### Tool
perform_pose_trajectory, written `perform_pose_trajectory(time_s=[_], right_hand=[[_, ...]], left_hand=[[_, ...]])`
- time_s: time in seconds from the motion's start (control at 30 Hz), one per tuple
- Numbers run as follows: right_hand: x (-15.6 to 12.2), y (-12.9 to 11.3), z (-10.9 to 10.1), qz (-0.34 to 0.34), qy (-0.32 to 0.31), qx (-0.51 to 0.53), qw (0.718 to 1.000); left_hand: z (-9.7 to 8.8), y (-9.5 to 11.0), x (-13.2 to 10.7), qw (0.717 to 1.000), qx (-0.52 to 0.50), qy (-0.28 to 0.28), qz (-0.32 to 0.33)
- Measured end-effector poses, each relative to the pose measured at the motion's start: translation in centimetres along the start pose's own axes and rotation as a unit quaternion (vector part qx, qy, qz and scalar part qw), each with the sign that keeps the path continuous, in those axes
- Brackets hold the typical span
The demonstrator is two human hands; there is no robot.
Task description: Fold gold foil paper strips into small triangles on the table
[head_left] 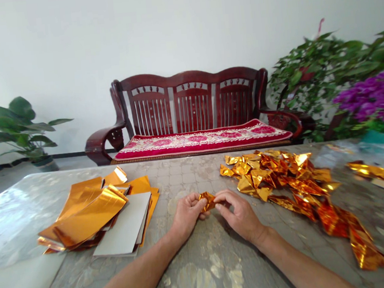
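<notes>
Over the middle of the table, a small folded piece of gold foil paper [207, 200] is held between both hands. My left hand [189, 211] grips its left side, thumb on top and fingers curled beneath. At its right edge, my right hand [236, 211] pinches a corner between thumb and fingertips. To the right lies a heap of folded gold foil pieces [276, 174], several of them trailing toward the near right. On the left is a loose stack of flat gold foil sheets [86, 213], some turned to show a pale back [123, 223].
A patterned cover lies on the table [190, 271]. At the near left is a pale sheet [22, 287]. Clear plastic [337, 153] and another gold piece [378, 171] lie far right. Beyond stand a wooden bench [191, 101], a potted plant [30, 128] and purple flowers [374, 95].
</notes>
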State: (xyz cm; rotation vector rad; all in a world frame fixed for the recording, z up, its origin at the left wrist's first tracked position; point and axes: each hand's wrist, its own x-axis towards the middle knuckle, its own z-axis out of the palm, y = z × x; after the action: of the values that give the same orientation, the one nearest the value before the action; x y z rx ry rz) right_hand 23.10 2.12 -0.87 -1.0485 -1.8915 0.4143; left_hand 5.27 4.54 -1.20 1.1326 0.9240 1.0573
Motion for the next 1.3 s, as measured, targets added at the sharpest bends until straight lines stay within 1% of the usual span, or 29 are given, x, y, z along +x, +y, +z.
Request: perform_pose_trajectory(time_s=[0.1, 0.27, 0.47, 0.53, 0.9, 1.13, 1.3], right_hand=[[0.0, -0.1, 0.1, -0.003, -0.006, -0.004, 1.000], [0.1, -0.3, 0.2, -0.005, 0.005, -0.024, 1.000], [0.1, -0.6, 0.0, -0.035, 0.003, -0.030, 0.999], [0.1, -0.6, 0.0, -0.036, 0.001, -0.030, 0.999], [0.1, -0.4, 0.3, 0.024, -0.007, -0.065, 0.998], [0.1, -0.7, 0.1, 0.028, -0.003, -0.073, 0.997], [0.0, -0.7, 0.2, 0.035, -0.004, -0.068, 0.997]], left_hand=[[0.0, 0.0, 0.1, 1.000, 0.018, -0.003, 0.003], [0.0, 0.2, 0.1, 0.999, 0.047, -0.018, 0.006], [0.0, 0.2, 0.1, 0.999, 0.047, -0.012, 0.006], [0.0, 0.1, 0.1, 0.999, 0.047, -0.010, 0.007], [0.3, 0.1, -0.1, 0.998, 0.067, -0.001, 0.004], [0.1, -0.3, 0.1, 0.998, 0.054, -0.021, 0.016], [0.1, -0.7, 0.3, 0.999, 0.028, -0.019, 0.012]])
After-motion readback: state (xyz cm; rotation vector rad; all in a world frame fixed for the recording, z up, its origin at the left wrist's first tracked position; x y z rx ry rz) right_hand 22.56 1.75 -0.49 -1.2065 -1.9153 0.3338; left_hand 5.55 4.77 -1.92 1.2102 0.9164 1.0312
